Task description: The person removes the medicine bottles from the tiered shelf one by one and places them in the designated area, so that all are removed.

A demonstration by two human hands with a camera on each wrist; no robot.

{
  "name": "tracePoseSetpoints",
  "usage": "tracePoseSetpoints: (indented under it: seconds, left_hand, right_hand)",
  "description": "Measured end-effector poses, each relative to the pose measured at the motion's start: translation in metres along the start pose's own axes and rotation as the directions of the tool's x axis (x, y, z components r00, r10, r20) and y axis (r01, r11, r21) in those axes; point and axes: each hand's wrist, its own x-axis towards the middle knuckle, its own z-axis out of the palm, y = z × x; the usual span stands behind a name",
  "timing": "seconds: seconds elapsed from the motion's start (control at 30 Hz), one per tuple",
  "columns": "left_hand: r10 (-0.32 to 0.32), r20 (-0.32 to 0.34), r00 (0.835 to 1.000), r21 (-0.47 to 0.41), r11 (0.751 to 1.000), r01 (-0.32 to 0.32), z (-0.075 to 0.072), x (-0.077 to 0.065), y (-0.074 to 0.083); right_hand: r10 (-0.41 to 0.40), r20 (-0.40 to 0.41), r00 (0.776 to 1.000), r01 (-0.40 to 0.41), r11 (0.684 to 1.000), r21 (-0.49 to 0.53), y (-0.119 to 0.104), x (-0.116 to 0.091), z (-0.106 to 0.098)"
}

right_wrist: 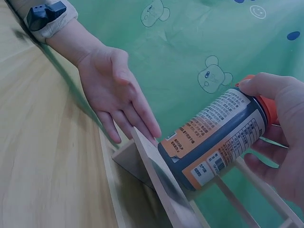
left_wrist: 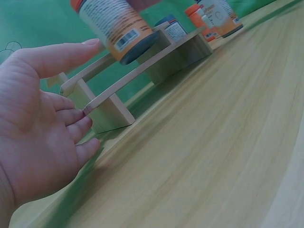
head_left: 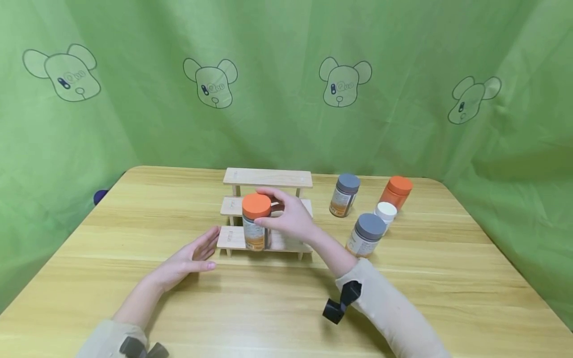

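My right hand (head_left: 293, 215) grips a dark supplement bottle (head_left: 255, 232) by its orange lid, thumb on one side and fingers on the other. The bottle is upright over the lowest step of a three-tier wooden stand (head_left: 267, 177). In the right wrist view its base (right_wrist: 178, 166) is close to that step's board; whether they touch I cannot tell. At the left end of the lowest step, my left hand (head_left: 188, 259) is spread with its palm toward the stand. Its fingertips touch or nearly touch the board's edge (left_wrist: 111, 90), and it holds nothing.
Right of the stand are a grey-lidded bottle (head_left: 344, 195), an orange bottle (head_left: 396, 191), a white-lidded bottle (head_left: 386, 213) and another grey-lidded bottle (head_left: 366, 234), nearest my right forearm. A green curtain (head_left: 277, 129) hangs behind the wooden table (head_left: 250, 308).
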Motion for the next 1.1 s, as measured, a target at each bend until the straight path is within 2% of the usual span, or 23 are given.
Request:
tracePoseSetpoints:
  seconds: [0.53, 0.9, 1.1]
  left_hand:
    - [0.001, 0.005, 1.000, 0.006, 1.000, -0.001, 0.000, 0.000, -0.001]
    - [0.002, 0.003, 1.000, 0.003, 1.000, -0.002, 0.000, -0.001, 0.000]
    - [-0.002, 0.001, 1.000, -0.002, 1.000, 0.002, 0.000, 0.000, -0.001]
  right_hand:
    - [-0.032, -0.040, 0.999, 0.030, 0.999, -0.043, 0.004, -0.020, -0.038]
    - [-0.061, -0.053, 0.997, 0.056, 0.994, -0.090, -0.004, -0.033, -0.063]
    - [-0.040, -0.084, 0.996, 0.031, 0.994, -0.103, -0.007, -0.040, -0.080]
